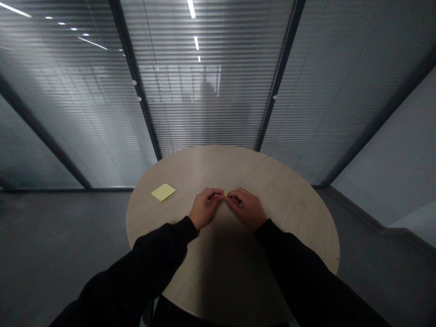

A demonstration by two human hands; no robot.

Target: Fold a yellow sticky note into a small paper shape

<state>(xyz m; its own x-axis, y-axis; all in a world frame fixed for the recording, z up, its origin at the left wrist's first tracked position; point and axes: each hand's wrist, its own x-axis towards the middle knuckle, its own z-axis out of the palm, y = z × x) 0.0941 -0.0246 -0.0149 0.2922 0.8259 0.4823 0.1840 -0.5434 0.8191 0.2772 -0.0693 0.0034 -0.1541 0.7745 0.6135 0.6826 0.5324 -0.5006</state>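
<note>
- Leftmost on the round, pale wood-grain tabletop (289, 218), near its left edge, lies a flat square pad of pale yellow sticky notes (163, 192), set at a slant and well apart from both hands.
- Next comes the left hand (205, 207), reaching out of a black left sleeve (160, 250) and curled almost closed, its fingertips (218, 193) pinching a tiny yellow piece (225, 194) from one side.
- That piece, too small to make out its material or shape, is held just above the middle of the tabletop, between the two hands.
- Right of it, the right hand (245, 208), coming from a black right sleeve (293, 254), is also nearly closed, its fingertips (231, 196) gripping the piece from the other side.
</note>
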